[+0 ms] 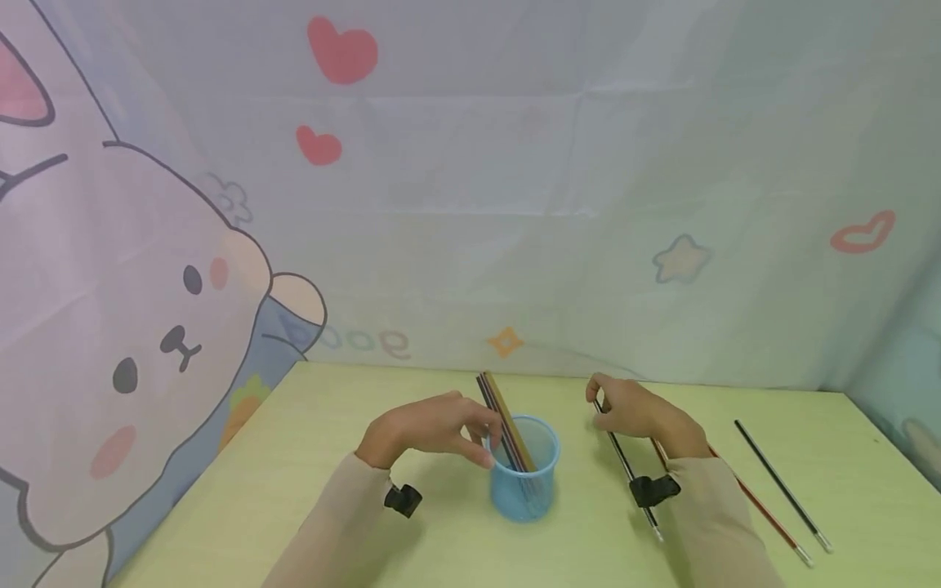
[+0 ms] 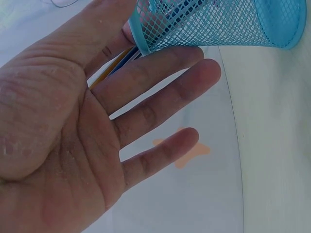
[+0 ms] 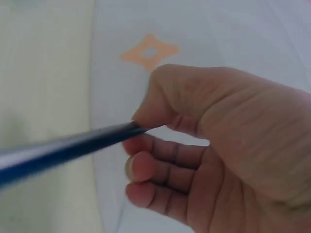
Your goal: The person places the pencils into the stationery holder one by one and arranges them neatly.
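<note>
A light blue mesh pencil holder [image 1: 524, 490] stands upright on the table, with several pencils [image 1: 517, 433] leaning left inside it. My left hand [image 1: 441, 426] is at its rim: thumb on the near side, index finger curved at the far side, beside the pencils. The other left fingers extend fairly straight behind the mesh in the left wrist view. To the right, my right hand [image 1: 632, 407] pinches a dark pencil [image 1: 625, 459] near its upper end between thumb and index finger. That pencil slants down toward me; whether its white-tipped lower end touches the table cannot be told.
Right of the right forearm lie a black pencil [image 1: 781, 483] and a red pencil [image 1: 764, 513], both on the pale green table [image 1: 243, 506]. Another reddish pencil [image 1: 659, 452] is partly hidden under the right wrist. A printed cloth backdrop [image 1: 470, 204] hangs behind the table.
</note>
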A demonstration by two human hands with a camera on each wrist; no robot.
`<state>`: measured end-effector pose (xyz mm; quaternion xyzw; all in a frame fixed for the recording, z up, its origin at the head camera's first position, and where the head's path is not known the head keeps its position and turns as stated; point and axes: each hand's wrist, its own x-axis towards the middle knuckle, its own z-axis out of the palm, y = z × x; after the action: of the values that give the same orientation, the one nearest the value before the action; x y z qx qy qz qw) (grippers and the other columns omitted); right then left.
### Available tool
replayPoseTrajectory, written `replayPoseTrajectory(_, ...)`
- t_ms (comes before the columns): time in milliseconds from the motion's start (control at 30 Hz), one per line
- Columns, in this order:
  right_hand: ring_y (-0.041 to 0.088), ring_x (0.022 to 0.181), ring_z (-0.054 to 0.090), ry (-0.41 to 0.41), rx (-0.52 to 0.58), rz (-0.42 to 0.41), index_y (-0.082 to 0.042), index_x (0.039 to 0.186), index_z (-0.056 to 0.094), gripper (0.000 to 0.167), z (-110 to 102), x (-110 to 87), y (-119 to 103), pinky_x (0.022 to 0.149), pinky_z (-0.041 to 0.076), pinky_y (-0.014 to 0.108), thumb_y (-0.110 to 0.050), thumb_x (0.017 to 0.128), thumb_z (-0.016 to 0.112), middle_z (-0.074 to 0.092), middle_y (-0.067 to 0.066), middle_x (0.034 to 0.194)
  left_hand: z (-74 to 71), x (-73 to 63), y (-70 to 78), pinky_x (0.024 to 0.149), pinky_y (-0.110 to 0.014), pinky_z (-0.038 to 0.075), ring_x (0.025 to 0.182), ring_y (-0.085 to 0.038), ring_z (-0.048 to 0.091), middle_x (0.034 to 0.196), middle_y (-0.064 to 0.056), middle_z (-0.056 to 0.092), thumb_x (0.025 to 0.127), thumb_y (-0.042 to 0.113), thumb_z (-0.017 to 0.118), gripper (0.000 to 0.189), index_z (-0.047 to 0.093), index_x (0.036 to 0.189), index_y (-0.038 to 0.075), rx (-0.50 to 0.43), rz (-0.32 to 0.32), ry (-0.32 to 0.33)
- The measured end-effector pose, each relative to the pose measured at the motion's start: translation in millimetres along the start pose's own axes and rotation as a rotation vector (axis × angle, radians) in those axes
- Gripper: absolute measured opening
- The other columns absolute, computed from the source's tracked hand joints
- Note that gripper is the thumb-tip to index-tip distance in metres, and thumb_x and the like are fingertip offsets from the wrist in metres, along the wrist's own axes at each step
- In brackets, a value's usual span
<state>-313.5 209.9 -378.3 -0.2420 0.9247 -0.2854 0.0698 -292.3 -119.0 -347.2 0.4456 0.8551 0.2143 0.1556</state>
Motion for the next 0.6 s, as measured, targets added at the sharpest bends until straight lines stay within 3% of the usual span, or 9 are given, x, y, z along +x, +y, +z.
replayPoseTrajectory(100,0.014,0.061,0.041,0.08,0.025,-0.086,-0.005,0.11,0.049,0.025,-6,1.4,-11,0.06,0.037,0.032,-0.003,0.088,0.059,0.048,0.0,0.073,0.1,0.6,0.0,0.083,-0.025,0.05,0.098,0.0,0.065,0.107,0.01,0.072,0.089,0.032,0.076,0.014,0.066,0.097,0.026,0.001,-0.003,-0.002)
replayPoseTrajectory(367,0.017,0.065,0.049,0.29,0.084,-0.199,-0.008,0.117,0.047,0.031,-17,-3.0,-43,0.059,0.042,0.03,0.001,0.089,0.055,0.055,0.004,0.083,0.9,0.5,-1.5,0.082,-0.025,0.05,0.098,0.0,0.065,0.109,0.005,0.072,0.089,0.033,0.076,0.014,0.065,0.096,0.028,-0.001,0.007,-0.006)
replayPoseTrajectory(600,0.019,0.07,0.052,0.53,0.143,-0.309,-0.012,0.118,0.048,0.031,-27,-14.7,-69,0.061,0.043,0.029,0.002,0.091,0.054,0.055,0.004,0.087,-0.9,-1.0,1.2,0.083,-0.026,0.05,0.099,-0.001,0.065,0.108,0.015,0.069,0.089,0.035,0.076,0.014,0.064,0.095,0.028,0.001,-0.008,-0.005)
